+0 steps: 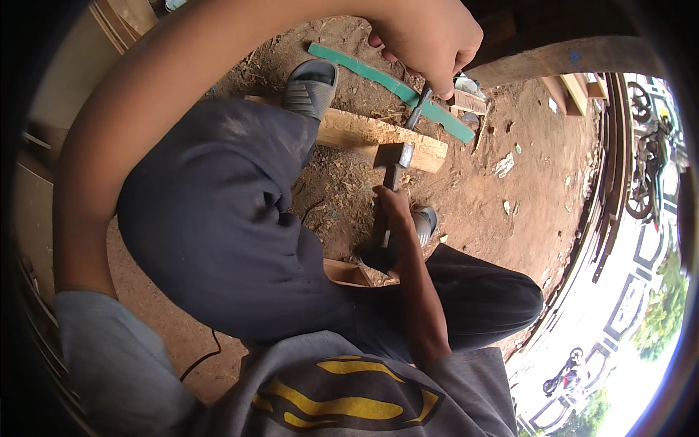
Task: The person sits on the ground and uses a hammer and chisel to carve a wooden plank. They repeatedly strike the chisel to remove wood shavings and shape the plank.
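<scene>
The left arm (116,116) came from the lower left of the frame and bent over the top, so that the left hand (429,44) was in the upper middle. Its fingers were closed around the upper part of a chisel (419,109), and the grip was partly hidden behind the hand. The chisel slanted down and a little to the left, and its lower end was at the upper edge of a wood block (349,131), near the right end of it.

The right hand (393,207), in the middle of the frame, gripped a hammer (397,156) with fingers closed on the handle, not far below the head. The head was in front of the block, just below the chisel and apart from it; whether it touched the wood, I could not tell.

The block lay on the brown ground (510,240), slightly above the centre of the frame. A green strip (364,71) lay just beyond it and passed behind the chisel. One grey sandal (309,95) was at the left part of the block, and the other sandal (426,224) was below its right end. A motorcycle (644,175) stood at the upper right.
</scene>
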The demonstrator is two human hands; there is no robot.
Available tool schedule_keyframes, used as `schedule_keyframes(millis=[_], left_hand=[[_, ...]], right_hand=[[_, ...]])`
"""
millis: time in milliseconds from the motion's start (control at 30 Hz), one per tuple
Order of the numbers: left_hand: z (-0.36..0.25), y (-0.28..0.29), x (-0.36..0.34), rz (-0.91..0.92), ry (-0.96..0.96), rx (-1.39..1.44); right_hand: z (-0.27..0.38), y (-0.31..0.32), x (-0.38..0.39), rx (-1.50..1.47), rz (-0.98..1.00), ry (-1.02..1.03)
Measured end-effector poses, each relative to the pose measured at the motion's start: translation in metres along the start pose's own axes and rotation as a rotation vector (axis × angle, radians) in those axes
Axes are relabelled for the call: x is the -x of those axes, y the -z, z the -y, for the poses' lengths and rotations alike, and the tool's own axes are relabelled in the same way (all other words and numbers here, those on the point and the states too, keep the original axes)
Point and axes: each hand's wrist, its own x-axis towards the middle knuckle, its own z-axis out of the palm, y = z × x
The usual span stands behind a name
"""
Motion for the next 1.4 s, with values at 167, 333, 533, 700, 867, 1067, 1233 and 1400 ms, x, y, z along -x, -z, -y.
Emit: schedule_keyframes(millis=[167, 333, 533, 700, 867, 1067, 1233, 1400], left_hand=[[-0.012, -0.009, 0.024, 0.032, 0.230, -0.036], [0.006, -0.026, 0.005, 0.023, 0.179, -0.095], [0.048, -0.139, -0.091, 0.435, 0.314, -0.636], [0.139, -0.302, -0.106, 0.235, 0.581, -0.479], [0.145, -0.351, -0.098, 0.039, 0.510, -0.591], [0.143, -0.332, -0.093, 0.157, 0.495, -0.673], [0.157, -0.347, -0.091, -0.019, 0.431, -0.602], [0.180, -0.347, -0.100, 0.010, 0.375, -0.652]], right_hand=[[0.004, -0.019, 0.024, -0.069, 0.131, -0.051], [-0.017, -0.013, 0.000, -0.129, 0.069, -0.082], [-0.021, -0.010, -0.003, -0.393, 0.133, -0.183], [-0.014, -0.040, 0.000, -0.497, 0.122, -0.233], [-0.023, -0.033, 0.001, -0.587, 0.074, -0.297], [-0.006, -0.034, 0.012, -0.547, 0.070, -0.269], [-0.011, -0.032, 0.002, -0.572, 0.094, -0.278], [-0.009, -0.020, 0.003, -0.714, 0.140, -0.318]])
